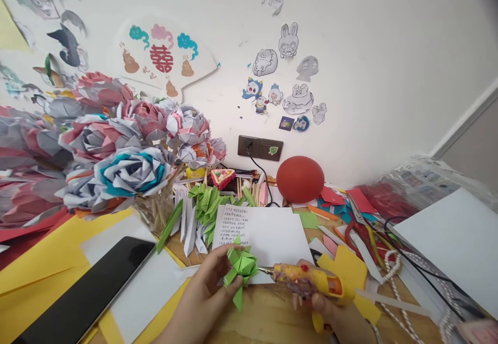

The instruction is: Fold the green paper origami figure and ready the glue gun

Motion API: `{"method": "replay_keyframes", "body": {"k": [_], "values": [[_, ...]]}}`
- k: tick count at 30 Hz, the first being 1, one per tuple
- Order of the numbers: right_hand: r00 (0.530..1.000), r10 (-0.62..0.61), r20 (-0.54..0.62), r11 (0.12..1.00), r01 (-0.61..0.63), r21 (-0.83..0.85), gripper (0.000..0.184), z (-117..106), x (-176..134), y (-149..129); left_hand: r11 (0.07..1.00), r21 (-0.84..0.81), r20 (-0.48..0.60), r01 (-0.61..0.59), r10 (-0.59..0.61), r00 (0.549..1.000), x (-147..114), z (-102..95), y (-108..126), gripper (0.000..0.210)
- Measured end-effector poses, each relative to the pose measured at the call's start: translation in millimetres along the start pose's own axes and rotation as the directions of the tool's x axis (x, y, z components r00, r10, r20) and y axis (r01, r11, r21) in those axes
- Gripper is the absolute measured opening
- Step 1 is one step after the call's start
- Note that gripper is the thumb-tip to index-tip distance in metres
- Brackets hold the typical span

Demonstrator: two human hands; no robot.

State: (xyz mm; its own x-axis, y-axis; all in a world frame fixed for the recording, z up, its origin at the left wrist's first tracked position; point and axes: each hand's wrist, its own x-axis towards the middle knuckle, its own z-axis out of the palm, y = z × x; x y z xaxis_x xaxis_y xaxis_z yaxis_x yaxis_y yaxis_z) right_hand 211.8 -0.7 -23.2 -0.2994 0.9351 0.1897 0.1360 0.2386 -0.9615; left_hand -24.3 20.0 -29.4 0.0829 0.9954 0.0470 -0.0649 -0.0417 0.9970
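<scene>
Between the thumb and fingers of my left hand (208, 294) is a green folded-paper flower (241, 262), its pointed petals spreading outward. My right hand (330, 310) grips a yellow glue gun (311, 280) with dark smears on its barrel. The metal nozzle points left and is at the flower's right edge; whether it touches the paper I cannot tell. A translucent glue stick (392, 302) sticks out of the gun's back end. Behind both hands lies a white sheet with handwriting (268, 230). A heap of green folded paper pieces (208, 204) is just beyond it.
Large paper flowers (132, 175) in a vase fill the left side. A black phone (89, 292) lies on white and yellow paper. Toward the back stands a red balloon (300, 179). Scissors (356, 230), paper scraps, a bead string (392, 276) and black cables crowd the right.
</scene>
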Motion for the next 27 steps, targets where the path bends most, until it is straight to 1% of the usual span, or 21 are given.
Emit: {"method": "replay_keyframes", "body": {"k": [4, 7, 9, 10, 11, 12, 13, 15, 18, 21, 24, 27], "values": [[0.992, 0.116, -0.057, 0.993, -0.114, 0.045, 0.055, 0.8, -2.1, 6.8, 0.999, -0.034, -0.016, 0.039, -0.039, 0.999, 0.8, -0.8, 1.4, 0.04], [0.986, 0.122, -0.112, 0.989, -0.112, 0.092, 0.058, 3.4, 1.5, 5.4, 0.999, -0.035, -0.014, 0.041, -0.041, 0.999, 2.0, -1.4, -0.9, 0.042], [0.979, 0.106, -0.174, 0.976, -0.068, 0.209, 0.051, 5.2, 5.7, 1.8, 0.998, -0.048, -0.008, 0.047, -0.048, 0.999, 3.3, -1.2, -2.4, 0.043], [0.976, 0.114, -0.184, 0.953, -0.055, 0.298, 0.043, 5.6, 7.6, 0.2, 0.997, -0.053, -0.008, 0.051, -0.051, 0.999, 4.0, -1.1, -3.0, 0.044], [0.976, 0.132, -0.172, 0.922, -0.057, 0.383, 0.035, 5.7, 9.2, -0.7, 0.997, -0.054, -0.008, 0.051, -0.052, 0.999, 4.8, -1.1, -3.4, 0.044], [0.978, 0.154, -0.144, 0.889, -0.074, 0.451, 0.033, 5.4, 10.4, -0.9, 0.998, -0.049, -0.01, 0.051, -0.051, 0.999, 5.5, -1.2, -3.8, 0.044], [0.978, 0.176, -0.113, 0.865, -0.098, 0.493, 0.038, 4.9, 11.3, -0.6, 0.998, -0.038, -0.012, 0.051, -0.051, 0.999, 6.2, -1.5, -4.3, 0.044], [0.975, 0.208, -0.078, 0.86, -0.144, 0.489, 0.046, 3.7, 12.4, 0.8, 0.998, -0.024, -0.01, 0.055, -0.055, 0.998, 7.4, -2.9, -6.0, 0.044], [0.961, 0.254, -0.113, 0.905, -0.194, 0.38, 0.047, 3.4, 13.9, 1.2, 0.996, -0.055, 0.015, 0.067, -0.067, 0.998, 8.8, -6.5, -11.1, 0.046], [0.949, 0.289, -0.127, 0.924, -0.242, 0.295, 0.046, 5.1, 15.4, -0.5, 0.995, -0.068, 0.034, 0.077, -0.075, 0.997, 9.5, -9.4, -15.7, 0.044], [0.958, 0.259, -0.126, 0.933, -0.214, 0.289, 0.042, 6.5, 15.8, 0.1, 0.994, -0.071, 0.021, 0.083, -0.082, 0.996, 9.2, -9.4, -15.0, 0.045], [0.963, 0.237, -0.13, 0.93, -0.186, 0.317, 0.04, 5.9, 15.8, 4.2, 0.991, -0.076, 0.024, 0.111, -0.109, 0.994, 7.7, -6.5, -11.6, 0.046]]}}
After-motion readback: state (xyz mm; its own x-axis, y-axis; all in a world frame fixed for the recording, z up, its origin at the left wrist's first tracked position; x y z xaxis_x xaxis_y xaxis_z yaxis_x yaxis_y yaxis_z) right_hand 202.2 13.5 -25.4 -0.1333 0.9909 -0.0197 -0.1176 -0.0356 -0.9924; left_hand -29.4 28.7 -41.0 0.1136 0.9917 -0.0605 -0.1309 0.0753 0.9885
